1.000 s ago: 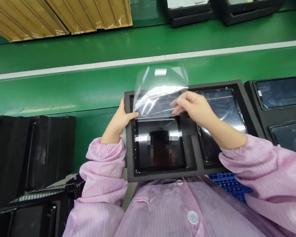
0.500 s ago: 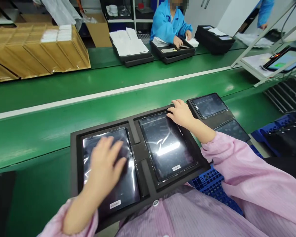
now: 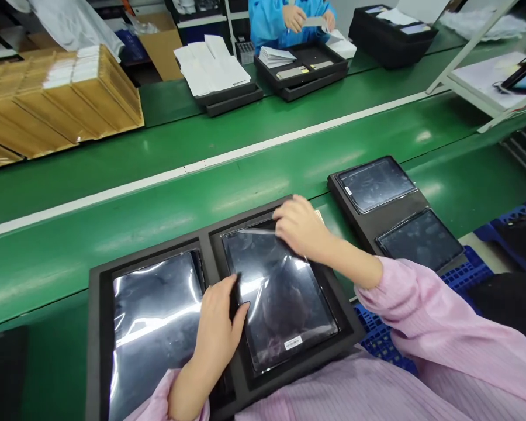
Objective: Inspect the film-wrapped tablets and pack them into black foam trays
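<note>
A black foam tray (image 3: pixel 97 280) in front of me holds two dark glossy screens under clear film. My left hand (image 3: pixel 219 327) rests on the divider between them, fingers curled at the left edge of the right screen (image 3: pixel 280 298). My right hand (image 3: pixel 298 227) is at that screen's top right corner, fingers pinched on the corner of its film. The left screen (image 3: pixel 155 318) lies untouched beside my left hand.
A second black tray (image 3: pixel 362 213) with two screens sits to the right on the green conveyor (image 3: pixel 114 199). Cardboard boxes (image 3: pixel 56 99) stand far left. Across the belt a person in blue (image 3: pixel 284 17) handles papers over black trays. A blue crate (image 3: pixel 464 275) is lower right.
My left hand has moved off the left screen to the divider and the right screen's edge. My right hand has shifted to the right screen's top corner. The view has tilted down slightly.
</note>
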{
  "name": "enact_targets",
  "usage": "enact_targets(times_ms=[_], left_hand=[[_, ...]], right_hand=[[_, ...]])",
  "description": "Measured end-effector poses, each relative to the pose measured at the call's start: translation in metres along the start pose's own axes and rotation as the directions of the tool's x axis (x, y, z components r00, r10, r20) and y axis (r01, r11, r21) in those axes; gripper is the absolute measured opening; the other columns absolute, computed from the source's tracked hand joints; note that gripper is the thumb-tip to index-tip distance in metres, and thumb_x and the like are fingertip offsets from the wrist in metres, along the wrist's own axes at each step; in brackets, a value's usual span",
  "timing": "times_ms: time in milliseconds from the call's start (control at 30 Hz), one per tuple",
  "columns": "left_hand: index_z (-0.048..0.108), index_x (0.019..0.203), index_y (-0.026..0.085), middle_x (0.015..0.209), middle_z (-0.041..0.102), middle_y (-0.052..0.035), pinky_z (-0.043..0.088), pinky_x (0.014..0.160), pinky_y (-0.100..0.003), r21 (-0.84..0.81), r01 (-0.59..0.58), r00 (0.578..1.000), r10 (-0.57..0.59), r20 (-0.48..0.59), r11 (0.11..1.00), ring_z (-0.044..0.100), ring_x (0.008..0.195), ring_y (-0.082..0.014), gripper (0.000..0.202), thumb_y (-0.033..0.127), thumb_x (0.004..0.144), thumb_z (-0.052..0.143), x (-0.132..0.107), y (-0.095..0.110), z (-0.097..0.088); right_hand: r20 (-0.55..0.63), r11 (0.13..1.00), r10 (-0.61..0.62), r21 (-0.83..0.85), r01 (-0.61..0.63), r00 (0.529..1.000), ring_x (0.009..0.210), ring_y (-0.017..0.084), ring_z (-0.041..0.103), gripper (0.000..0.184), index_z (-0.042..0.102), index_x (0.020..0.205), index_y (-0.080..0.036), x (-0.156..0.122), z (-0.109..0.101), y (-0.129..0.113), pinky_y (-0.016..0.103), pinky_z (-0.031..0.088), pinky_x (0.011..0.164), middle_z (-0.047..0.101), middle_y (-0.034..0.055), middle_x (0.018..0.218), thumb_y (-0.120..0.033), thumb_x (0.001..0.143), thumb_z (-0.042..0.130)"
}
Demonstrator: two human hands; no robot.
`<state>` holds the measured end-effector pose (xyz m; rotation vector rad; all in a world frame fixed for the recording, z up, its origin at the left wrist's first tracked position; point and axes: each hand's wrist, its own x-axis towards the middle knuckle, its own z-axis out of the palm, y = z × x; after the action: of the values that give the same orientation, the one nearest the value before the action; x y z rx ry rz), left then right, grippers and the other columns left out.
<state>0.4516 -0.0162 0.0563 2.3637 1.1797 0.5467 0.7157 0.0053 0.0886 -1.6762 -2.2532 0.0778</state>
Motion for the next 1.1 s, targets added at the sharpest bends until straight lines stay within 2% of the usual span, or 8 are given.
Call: enact_targets(times_ms=[100,233,400,567,700,867,1000,1100], left_hand=[[0.025,0.143,0.022,0.131,0.048,-0.0171,0.048,0.089,-0.05,-0.019,0.074,0.988,-0.075,-0.133,0.997,0.054,0.109,-0.0292,0.07,0.034,0.082,0.058,-0.005,0.001,-0.004],[0.068,0.094,0.033,0.121,0.058,-0.0052,0.044,0.096,-0.05,-0.163,-0.135,0.991,0.135,-0.008,0.977,0.047,0.12,-0.0287,0.021,0.021,0.082,0.057,-0.013,-0.005,-0.023],[0.065,0.069,0.029,0.115,0.063,-0.001,0.04,0.1,-0.054,-0.317,-0.081,0.995,0.097,0.034,0.945,0.046,0.123,-0.0286,0.019,0.019,0.081,0.056,-0.003,-0.014,-0.037],[0.062,0.103,0.025,0.141,0.043,-0.0096,0.01,0.112,-0.065,-0.041,0.197,0.98,-0.197,-0.009,0.98,0.018,0.141,-0.0393,0.03,0.038,0.075,0.063,0.048,-0.003,-0.023],[0.025,0.142,0.012,0.152,0.021,-0.0229,0.0,0.109,-0.068,0.15,0.435,0.899,-0.437,-0.019,0.888,0.002,0.143,-0.0401,0.092,0.046,0.068,0.068,0.08,0.003,-0.011],[0.013,0.146,0.013,0.156,0.009,-0.0217,-0.004,0.109,-0.066,0.16,0.419,0.897,-0.435,0.081,0.894,-0.005,0.144,-0.0368,0.103,0.045,0.067,0.071,0.084,-0.004,-0.011],[0.015,0.146,0.013,0.156,0.006,-0.0211,-0.004,0.108,-0.066,0.162,0.414,0.888,-0.437,0.142,0.896,-0.007,0.143,-0.0374,0.101,0.044,0.067,0.071,0.086,-0.004,-0.014],[0.02,0.144,0.012,0.156,0.007,-0.0218,-0.001,0.109,-0.066,0.183,0.416,0.885,-0.443,0.142,0.891,-0.005,0.143,-0.0383,0.096,0.044,0.069,0.07,0.086,0.0,-0.014]], right_hand=[[0.169,0.881,-0.404,0.338,0.333,0.899,0.078,0.018,0.06,0.021,0.063,0.074,-0.016,-0.039,-0.03,-0.036,0.039,0.046,0.092,0.068,0.0048,0.082,-0.014,0.089,0.048],[-0.02,0.531,-0.554,0.761,0.373,0.832,0.086,0.009,0.064,0.026,0.06,0.087,-0.017,-0.083,-0.063,-0.045,0.023,0.049,0.092,0.071,0.0002,0.086,-0.023,0.097,0.037],[-0.041,0.896,-0.297,0.333,0.293,0.954,0.121,0.021,0.053,0.031,0.061,0.112,-0.016,-0.109,-0.045,-0.006,0.05,0.035,0.109,0.069,0.0083,0.109,-0.008,0.093,0.037],[0.07,0.86,-0.462,0.278,0.427,0.884,0.123,0.018,0.05,0.038,0.054,0.127,-0.024,-0.12,-0.025,-0.01,0.042,0.038,0.108,0.059,0.0068,0.128,-0.009,0.095,0.04],[0.054,0.92,-0.369,0.164,0.356,0.928,0.135,0.018,0.034,0.035,0.063,0.111,-0.035,-0.1,-0.03,-0.015,0.05,0.027,0.113,0.051,-0.004,0.137,-0.009,0.092,0.048],[0.044,0.947,-0.034,0.321,0.018,0.998,0.112,0.024,0.055,0.019,0.066,0.069,-0.021,-0.044,-0.017,0.008,0.047,0.042,0.1,0.068,0.0003,0.108,-0.026,0.087,0.06],[-0.029,0.721,0.473,0.588,-0.367,0.881,0.083,0.019,0.064,0.019,0.063,0.072,-0.015,-0.014,-0.004,0.024,0.04,0.05,0.082,0.067,0.002,0.082,-0.024,0.088,0.057],[0.024,0.514,0.459,0.808,-0.287,0.888,0.078,0.016,0.066,0.021,0.062,0.085,-0.015,-0.021,-0.01,0.018,0.036,0.052,0.079,0.068,0.0027,0.086,-0.034,0.09,0.054]])
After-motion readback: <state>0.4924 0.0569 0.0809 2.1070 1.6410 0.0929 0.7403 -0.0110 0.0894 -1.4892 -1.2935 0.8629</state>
